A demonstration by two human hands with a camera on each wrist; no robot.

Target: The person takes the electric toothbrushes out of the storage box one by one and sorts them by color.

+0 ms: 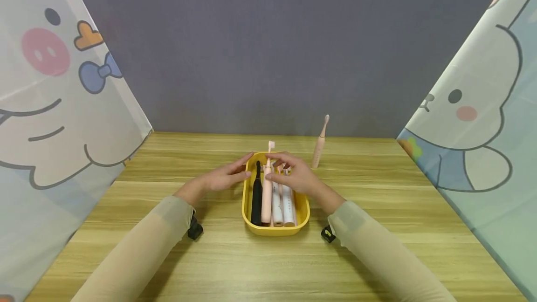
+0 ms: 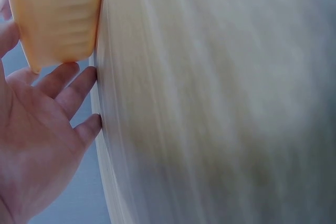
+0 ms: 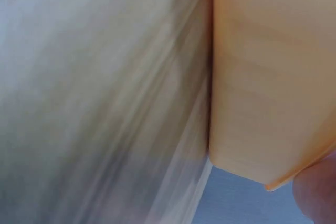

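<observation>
A yellow plastic basket [image 1: 274, 231] holds several electric toothbrushes. Among them lie a black toothbrush [image 1: 257, 199], white ones [image 1: 288, 206] and a pink toothbrush [image 1: 266, 202] whose brush head sticks up past the far rim. From the right, my right hand [image 1: 299, 176] reaches over the basket, thumb and fingers spread apart, their tips right at the upper part of the pink toothbrush. My left hand [image 1: 222, 177] is at the basket's left rim with fingers extended. In the left wrist view its fingertips [image 2: 65, 72] are close to the basket's end.
Another pink toothbrush [image 1: 319, 152] stands upright on the wooden table [image 1: 268, 269], behind and right of the basket. A grey panel [image 1: 268, 50] rises at the table's back edge. Cartoon-printed cloths [image 1: 42, 106] flank both sides.
</observation>
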